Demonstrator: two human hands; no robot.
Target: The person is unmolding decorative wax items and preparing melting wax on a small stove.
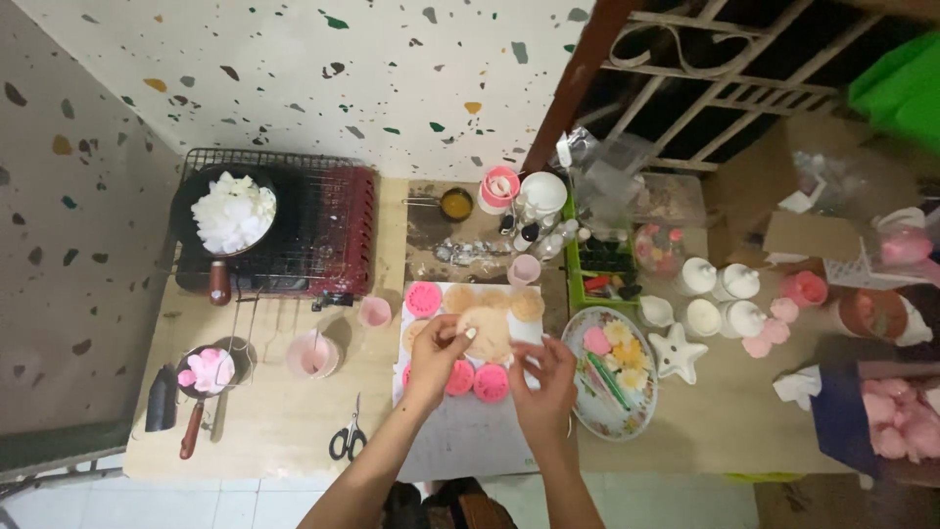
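Note:
My left hand (436, 360) and my right hand (541, 377) together hold a round tan mould or disc (487, 331) above a white sheet (460, 431) on the wooden table (284, 421). Round pink discs (423, 299) and tan discs (527, 305) lie on the sheet around the hands; two more pink ones (491, 383) sit just below the held piece. Each hand grips one side of the tan disc with its fingers.
A black pan of white chunks (233, 213) rests on a red grill at the back left. A small pan with pink pieces (204, 372), a pink cup (313, 355) and scissors (347, 439) lie left. A floral plate (615, 384), white star dish (679, 354) and white jars (720, 299) stand right.

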